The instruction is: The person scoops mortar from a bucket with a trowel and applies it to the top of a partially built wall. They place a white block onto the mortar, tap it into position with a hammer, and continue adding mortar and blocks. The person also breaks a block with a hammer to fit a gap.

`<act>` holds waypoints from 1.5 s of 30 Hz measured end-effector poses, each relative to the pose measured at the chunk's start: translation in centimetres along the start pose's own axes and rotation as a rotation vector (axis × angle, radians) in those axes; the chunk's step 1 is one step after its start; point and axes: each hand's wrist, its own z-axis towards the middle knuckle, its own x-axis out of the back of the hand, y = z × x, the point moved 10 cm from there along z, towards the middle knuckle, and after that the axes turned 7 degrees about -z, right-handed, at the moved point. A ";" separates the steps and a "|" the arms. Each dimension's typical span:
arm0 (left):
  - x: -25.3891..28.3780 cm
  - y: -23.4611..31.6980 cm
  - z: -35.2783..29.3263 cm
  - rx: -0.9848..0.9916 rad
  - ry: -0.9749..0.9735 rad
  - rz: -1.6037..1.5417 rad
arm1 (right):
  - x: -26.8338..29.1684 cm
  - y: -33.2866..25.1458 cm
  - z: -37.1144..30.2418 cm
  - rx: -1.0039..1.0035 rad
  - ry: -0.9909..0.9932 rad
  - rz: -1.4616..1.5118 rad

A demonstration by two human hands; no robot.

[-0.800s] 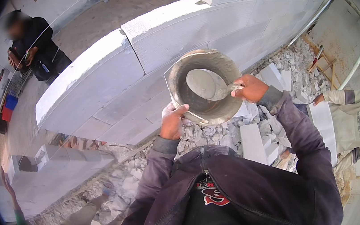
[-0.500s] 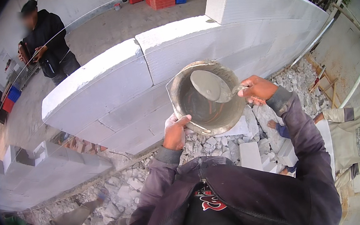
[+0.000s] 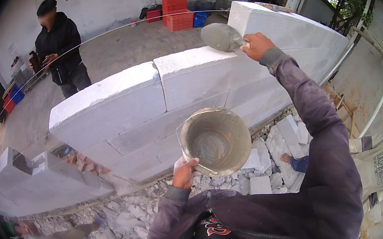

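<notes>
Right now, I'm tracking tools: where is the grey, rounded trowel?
In the head view, the grey, rounded trowel is above and right of centre, in the right hand, beside a white, rectangular raised block.

grey bucket [image 3: 237, 135] w/ orange-brn streaks, grey trowel [image 3: 220, 37], wht blocks [image 3: 107, 98], red crates [image 3: 178, 20], dk purple-grey sleeves [image 3: 312, 109]

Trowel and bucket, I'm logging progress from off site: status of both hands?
Left hand gripping bucket by its rim. Right hand holding trowel at wall top, contact unclear. Higher block beside trowel could crowd it.
</notes>
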 end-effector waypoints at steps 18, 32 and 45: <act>4.3 0.6 -2.8 -0.042 0.118 0.008 | 0.6 -12.5 2.2 0.186 -0.053 0.158; 7.1 1.7 -5.0 -0.086 0.178 -0.022 | 2.3 -23.7 1.8 0.324 0.068 0.221; 10.9 3.4 -7.6 -0.160 0.215 -0.054 | 3.4 -33.4 2.3 0.411 0.112 0.276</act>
